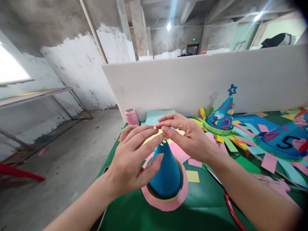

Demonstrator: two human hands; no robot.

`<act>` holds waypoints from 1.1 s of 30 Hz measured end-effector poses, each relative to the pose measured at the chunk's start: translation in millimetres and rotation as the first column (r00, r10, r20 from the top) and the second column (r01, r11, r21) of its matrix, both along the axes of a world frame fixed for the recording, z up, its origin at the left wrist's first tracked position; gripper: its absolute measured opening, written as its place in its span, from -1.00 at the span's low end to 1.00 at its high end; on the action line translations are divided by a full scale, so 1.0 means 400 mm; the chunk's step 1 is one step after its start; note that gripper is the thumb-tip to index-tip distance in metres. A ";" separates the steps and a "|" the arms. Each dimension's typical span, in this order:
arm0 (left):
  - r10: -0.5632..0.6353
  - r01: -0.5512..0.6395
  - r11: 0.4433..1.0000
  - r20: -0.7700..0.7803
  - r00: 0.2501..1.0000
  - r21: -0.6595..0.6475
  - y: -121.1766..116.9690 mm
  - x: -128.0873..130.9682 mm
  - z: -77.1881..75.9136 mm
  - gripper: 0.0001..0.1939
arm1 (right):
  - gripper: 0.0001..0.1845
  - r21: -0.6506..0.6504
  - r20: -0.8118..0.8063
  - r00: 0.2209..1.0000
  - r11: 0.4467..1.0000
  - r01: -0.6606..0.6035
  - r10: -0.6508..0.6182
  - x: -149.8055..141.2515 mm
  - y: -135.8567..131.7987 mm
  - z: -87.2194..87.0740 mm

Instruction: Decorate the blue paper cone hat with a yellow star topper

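Observation:
A blue paper cone hat (pixel 167 175) stands upright on the green table, ringed at its base by a pink paper brim (pixel 166 205). A small yellow paper piece (pixel 164 142) with cut strips sits at the cone's tip, partly hidden by fingers. My left hand (pixel 137 157) reaches over the cone's left side, its fingers stretched and apart, fingertips at the tip. My right hand (pixel 186 134) comes from the right, thumb and fingers closed at the tip on the yellow piece, as far as shows. Larger yellow paper lies behind the hands.
Red-handled scissors (pixel 231 205) lie right of the cone. Two decorated blue hats (pixel 220 117) stand among paper strips at the right. A pink cylinder (pixel 132 116) is at the back left, before a white partition (pixel 180 80). A dark-edged object is partly hidden below my left forearm.

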State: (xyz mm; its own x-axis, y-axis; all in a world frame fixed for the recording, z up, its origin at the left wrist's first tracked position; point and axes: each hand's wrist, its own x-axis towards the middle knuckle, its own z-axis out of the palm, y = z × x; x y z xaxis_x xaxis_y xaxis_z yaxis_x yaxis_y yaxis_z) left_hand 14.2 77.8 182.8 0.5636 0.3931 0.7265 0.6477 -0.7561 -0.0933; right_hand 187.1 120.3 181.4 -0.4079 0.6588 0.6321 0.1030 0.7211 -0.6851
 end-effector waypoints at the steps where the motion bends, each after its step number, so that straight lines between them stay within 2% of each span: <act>1: 0.006 -0.006 1.000 -0.014 1.000 0.000 0.000 -0.002 -0.002 -0.62 | -0.80 -0.015 -0.003 1.000 1.000 0.004 -0.004 0.003 -0.001 -0.006; 6: 0.020 -0.020 1.000 -0.030 0.999 -0.004 -0.001 -0.008 -0.013 -0.57 | -0.79 -0.034 -0.059 0.998 0.999 -0.010 0.008 0.012 -0.009 -0.023; 10: -0.006 0.010 0.999 0.122 0.992 -0.037 -0.006 -0.002 -0.014 -0.65 | -0.78 -0.039 -0.054 0.998 0.999 -0.021 0.019 0.012 -0.012 -0.026; 13: 0.016 -0.020 1.000 0.198 0.980 0.016 -0.008 0.007 -0.013 -0.72 | -0.77 -0.032 -0.041 0.999 0.999 -0.018 0.017 0.014 -0.013 -0.026; 21: 0.037 -0.052 0.989 0.112 0.993 0.138 -0.007 0.014 -0.021 -0.75 | -0.81 -0.044 -0.072 0.997 0.999 -0.030 0.026 0.006 -0.011 -0.026; 33: 0.048 -0.060 0.989 0.093 0.995 0.134 -0.001 0.021 -0.009 -0.78 | -0.82 -0.107 -0.100 0.995 0.994 -0.009 -0.002 0.005 -0.008 -0.044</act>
